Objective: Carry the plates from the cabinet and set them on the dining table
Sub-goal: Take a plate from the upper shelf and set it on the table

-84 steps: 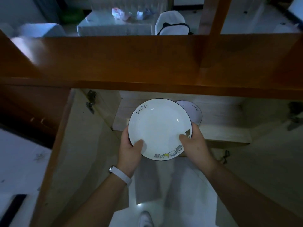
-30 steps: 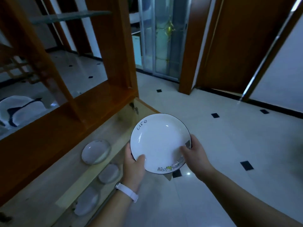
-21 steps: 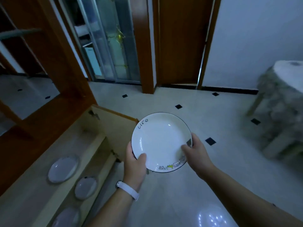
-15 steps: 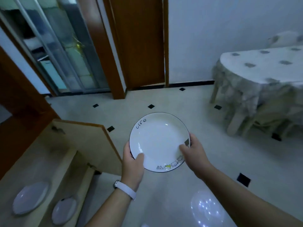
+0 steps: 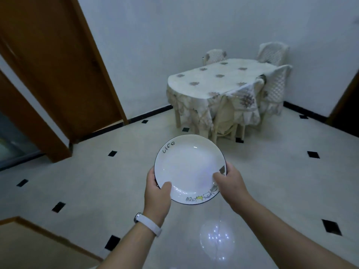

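Pale tiled floor (image 5: 97,181) with small black diamonds runs ahead of me to a white wall (image 5: 174,26), with a brown wooden door (image 5: 58,65) at the left. Between my hands sits the plate (image 5: 189,167), white with a dark rim. It reads "Life" on its far-left edge, and little cartoon cats (one yellow) line the near edge. My left hand (image 5: 157,193) grips the near-left rim, thumb on top; my right hand (image 5: 231,183) pinches the near-right rim likewise. I hold the plate in the air over the floor, well short of the dining table (image 5: 213,80), draped and flower-printed, by the far wall.
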